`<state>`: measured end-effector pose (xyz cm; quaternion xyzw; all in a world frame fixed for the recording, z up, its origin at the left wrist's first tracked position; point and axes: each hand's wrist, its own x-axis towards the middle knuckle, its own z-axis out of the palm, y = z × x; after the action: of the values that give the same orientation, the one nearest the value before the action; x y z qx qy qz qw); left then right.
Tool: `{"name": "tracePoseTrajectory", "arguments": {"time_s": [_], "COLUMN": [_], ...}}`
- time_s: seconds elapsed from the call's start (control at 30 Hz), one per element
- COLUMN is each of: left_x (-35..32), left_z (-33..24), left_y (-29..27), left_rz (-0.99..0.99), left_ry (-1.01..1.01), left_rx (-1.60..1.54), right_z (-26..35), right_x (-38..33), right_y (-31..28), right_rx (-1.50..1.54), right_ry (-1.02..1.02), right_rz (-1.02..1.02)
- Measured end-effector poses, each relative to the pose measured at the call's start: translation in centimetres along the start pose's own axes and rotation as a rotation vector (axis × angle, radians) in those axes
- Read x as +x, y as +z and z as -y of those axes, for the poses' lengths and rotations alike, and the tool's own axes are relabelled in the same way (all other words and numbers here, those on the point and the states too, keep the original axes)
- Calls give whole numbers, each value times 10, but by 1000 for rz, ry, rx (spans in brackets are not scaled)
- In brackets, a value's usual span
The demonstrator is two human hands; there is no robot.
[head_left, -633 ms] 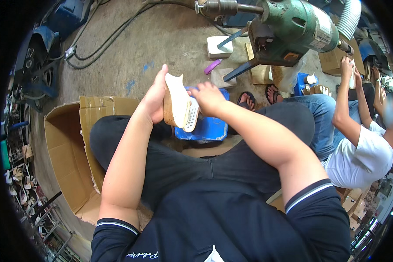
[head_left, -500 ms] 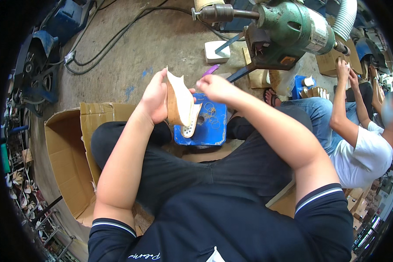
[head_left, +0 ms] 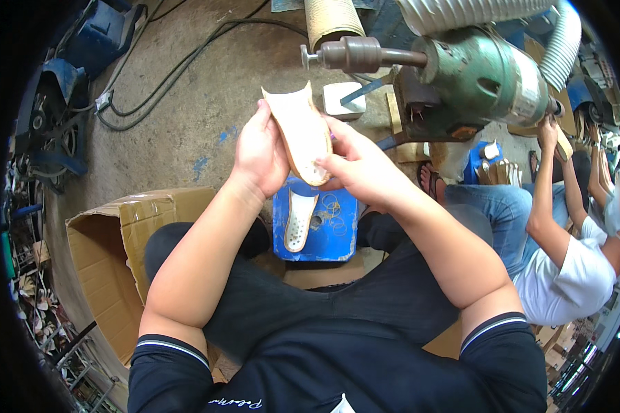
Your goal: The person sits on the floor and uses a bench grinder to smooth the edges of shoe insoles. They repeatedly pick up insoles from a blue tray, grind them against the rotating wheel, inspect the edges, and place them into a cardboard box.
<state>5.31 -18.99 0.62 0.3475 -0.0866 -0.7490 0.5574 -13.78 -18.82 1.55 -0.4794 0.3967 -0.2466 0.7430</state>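
A pale, white-topped shoe sole (head_left: 297, 131) with a tan edge is held up in front of me, its notched end pointing away. My left hand (head_left: 260, 153) is closed around its left side, thumb along the edge. From the right, my right hand (head_left: 359, 164) grips the near rounded end, with its thumb on the white face and the other fingers partly hidden behind. A speck of purple shows by those fingers; I cannot make out what it belongs to. Below, a perforated white sole (head_left: 297, 230) lies on a blue stool (head_left: 337, 244) beside thin yellow rubber bands (head_left: 333, 208).
A green motor machine (head_left: 472, 79) with a horizontal spindle stands at the far right. An open cardboard box (head_left: 141, 213) sits by my left knee. Black cables (head_left: 179, 65) cross the floor. On the right, another person (head_left: 565, 268) works with raised hands.
My right hand has come in and taken hold of the sole. The sole has turned from edge-on, showing its white face. The view has shifted, and the perforated sole is less covered.
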Motion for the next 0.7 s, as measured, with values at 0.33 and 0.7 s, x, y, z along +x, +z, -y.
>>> {"name": "tracePoseTrajectory", "arguments": {"time_s": [0.33, 0.7], "left_x": [11, -28], "left_z": [-5, -11], "left_y": [18, 14], "left_rz": [14, 161], "left_ry": [-79, 104], "left_rx": [-2, -110], "right_z": [37, 46], "right_x": [6, -9], "right_y": [-15, -9], "right_rx": [15, 292], "right_ry": [126, 2], "right_rz": [32, 170]}}
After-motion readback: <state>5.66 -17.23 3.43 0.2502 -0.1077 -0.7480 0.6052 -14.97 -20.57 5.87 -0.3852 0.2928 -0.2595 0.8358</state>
